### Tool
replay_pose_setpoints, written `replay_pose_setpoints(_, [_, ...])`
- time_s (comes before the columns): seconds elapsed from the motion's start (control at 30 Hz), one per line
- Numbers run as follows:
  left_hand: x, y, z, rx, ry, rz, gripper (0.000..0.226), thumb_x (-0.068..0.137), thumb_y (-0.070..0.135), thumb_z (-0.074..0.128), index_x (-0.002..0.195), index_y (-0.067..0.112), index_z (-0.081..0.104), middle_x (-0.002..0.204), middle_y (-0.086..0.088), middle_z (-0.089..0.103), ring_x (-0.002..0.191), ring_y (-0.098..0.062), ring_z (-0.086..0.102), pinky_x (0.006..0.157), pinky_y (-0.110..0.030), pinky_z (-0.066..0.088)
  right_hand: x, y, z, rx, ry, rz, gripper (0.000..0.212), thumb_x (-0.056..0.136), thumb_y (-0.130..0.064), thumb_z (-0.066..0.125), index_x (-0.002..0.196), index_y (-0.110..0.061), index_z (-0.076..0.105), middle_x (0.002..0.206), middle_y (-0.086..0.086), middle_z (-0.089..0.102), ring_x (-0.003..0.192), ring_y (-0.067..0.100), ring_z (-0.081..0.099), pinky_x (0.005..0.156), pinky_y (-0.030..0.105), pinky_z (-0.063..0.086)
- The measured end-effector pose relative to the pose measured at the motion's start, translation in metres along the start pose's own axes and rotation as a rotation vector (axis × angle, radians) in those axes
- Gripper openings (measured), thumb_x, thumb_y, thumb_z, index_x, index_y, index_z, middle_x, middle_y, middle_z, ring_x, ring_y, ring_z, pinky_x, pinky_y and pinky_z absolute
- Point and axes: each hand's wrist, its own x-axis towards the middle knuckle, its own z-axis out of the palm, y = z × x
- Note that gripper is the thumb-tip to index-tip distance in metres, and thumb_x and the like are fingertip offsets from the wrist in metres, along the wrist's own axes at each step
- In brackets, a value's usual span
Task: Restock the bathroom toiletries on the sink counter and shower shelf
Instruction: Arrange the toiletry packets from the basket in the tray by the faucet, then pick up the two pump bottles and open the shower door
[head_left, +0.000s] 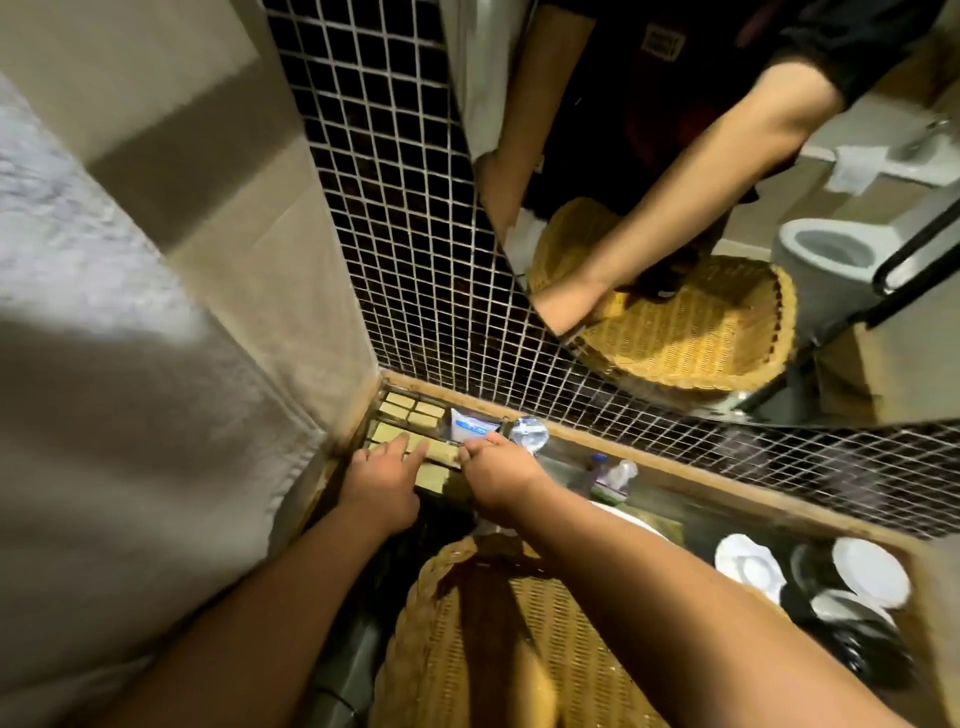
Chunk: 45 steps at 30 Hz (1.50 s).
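Observation:
Several small tan toiletry boxes (410, 415) lie packed in a dark tray (388, 395) in the counter's far left corner. My left hand (382, 480) rests on them, fingers spread, index finger on one box. My right hand (496, 470) pinches the edge of a tan box (441, 453) at the tray's right side. Behind my right fingers stand a blue-and-white packet (467, 427) and a clear plastic water bottle (529, 434). A woven wicker basket (467, 649) sits below my arms, near me.
A mirror above the dark mosaic tile wall (415, 234) reflects my arms, the basket and a toilet (826, 260). On the counter to the right stand a small purple-capped bottle (605, 475), white cups and saucers (748, 566) and dark dishes. A beige wall (156, 260) closes the left side.

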Motion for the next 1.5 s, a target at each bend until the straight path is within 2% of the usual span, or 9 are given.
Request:
replay_pose_setpoints(0.27, [-0.055, 0.035, -0.042, -0.061, 0.237, 0.112, 0.063, 0.091, 0.038, 0.048, 0.151, 0.033, 0.031, 0.149, 0.0, 0.044, 0.133, -0.023, 0.046, 0.106, -0.045, 0.038, -0.089, -0.002, -0.009, -0.127, 0.106, 0.005, 0.071, 0.098, -0.036, 0.048, 0.155, -0.001, 0.023, 0.163, 0.014, 0.021, 0.151, 0.024, 0.015, 0.124, 0.039, 0.001])
replay_pose_setpoints(0.57, [-0.099, 0.077, -0.057, 0.111, 0.328, 0.488, 0.055, 0.096, 0.046, 0.043, 0.15, 0.035, 0.036, 0.148, 0.002, 0.047, 0.136, -0.02, 0.042, 0.109, -0.041, 0.033, -0.207, 0.046, 0.05, 0.054, 0.011, 0.285, 0.069, 0.095, -0.024, 0.051, 0.156, -0.006, 0.022, 0.162, 0.01, 0.024, 0.15, 0.021, 0.017, 0.122, 0.037, -0.001])
replay_pose_setpoints(0.73, [-0.107, 0.112, -0.041, 0.238, 0.253, 0.641, 0.057, 0.097, 0.049, 0.039, 0.151, 0.035, 0.032, 0.144, 0.0, 0.048, 0.129, -0.023, 0.046, 0.103, -0.041, 0.037, -0.256, 0.066, 0.088, 0.109, -0.041, 0.443, 0.078, 0.09, -0.024, 0.065, 0.156, -0.01, 0.025, 0.162, 0.007, 0.026, 0.15, 0.024, 0.018, 0.123, 0.038, 0.003])
replay_pose_setpoints(0.83, [-0.115, 0.135, -0.03, 0.2, 0.19, 0.71, 0.057, 0.097, 0.047, 0.041, 0.151, 0.035, 0.031, 0.145, 0.0, 0.046, 0.13, -0.023, 0.044, 0.105, -0.044, 0.036, -0.275, 0.063, 0.104, 0.188, -0.028, 0.499, 0.067, 0.094, -0.022, 0.055, 0.155, -0.013, 0.029, 0.162, 0.007, 0.025, 0.15, 0.03, 0.016, 0.122, 0.04, 0.006])
replay_pose_setpoints(1.0, [-0.129, 0.155, -0.002, 0.132, -0.078, 0.801, 0.068, 0.095, 0.039, 0.055, 0.154, 0.041, 0.022, 0.152, -0.002, 0.039, 0.134, -0.024, 0.041, 0.106, -0.043, 0.042, -0.297, 0.043, 0.137, 0.292, -0.096, 0.456, 0.082, 0.089, -0.009, 0.054, 0.159, -0.013, 0.012, 0.166, 0.007, 0.014, 0.152, 0.026, 0.008, 0.123, 0.039, 0.002])
replay_pose_setpoints(1.17, [-0.14, 0.141, 0.028, 0.021, -0.382, 0.839, 0.08, 0.09, 0.02, 0.061, 0.151, 0.051, 0.021, 0.152, 0.003, 0.04, 0.135, -0.019, 0.041, 0.105, -0.035, 0.044, -0.321, 0.006, 0.169, 0.489, -0.141, 0.452, 0.112, 0.083, -0.002, 0.062, 0.154, -0.039, -0.015, 0.166, -0.004, 0.009, 0.152, 0.03, 0.006, 0.12, 0.05, 0.025])
replay_pose_setpoints(1.27, [-0.15, 0.126, 0.04, -0.064, -0.467, 0.868, 0.091, 0.081, 0.013, 0.065, 0.15, 0.054, 0.021, 0.15, 0.01, 0.039, 0.135, -0.016, 0.04, 0.107, -0.036, 0.043, -0.334, -0.008, 0.184, 0.574, -0.13, 0.42, 0.117, 0.082, -0.001, 0.063, 0.151, -0.045, -0.02, 0.166, -0.004, 0.008, 0.152, 0.027, 0.012, 0.119, 0.044, 0.029])
replay_pose_setpoints(1.4, [-0.165, 0.117, 0.05, -0.184, -0.624, 0.903, 0.112, 0.068, 0.029, 0.085, 0.152, 0.051, 0.014, 0.149, 0.013, 0.034, 0.135, -0.01, 0.035, 0.116, -0.036, 0.032, -0.34, -0.016, 0.196, 0.714, -0.124, 0.384, 0.123, 0.074, -0.004, 0.069, 0.153, -0.044, -0.016, 0.166, 0.002, 0.015, 0.143, 0.026, 0.035, 0.099, 0.018, 0.034])
replay_pose_setpoints(1.5, [-0.173, 0.117, 0.058, -0.309, -0.585, 0.919, 0.117, 0.066, 0.048, 0.09, 0.157, 0.035, 0.017, 0.153, 0.01, 0.032, 0.139, -0.007, 0.029, 0.119, -0.025, 0.022, -0.339, -0.023, 0.201, 0.838, -0.081, 0.337, 0.13, 0.069, -0.033, 0.086, 0.154, -0.047, -0.011, 0.162, 0.0, 0.027, 0.14, 0.022, 0.04, 0.108, 0.023, 0.036])
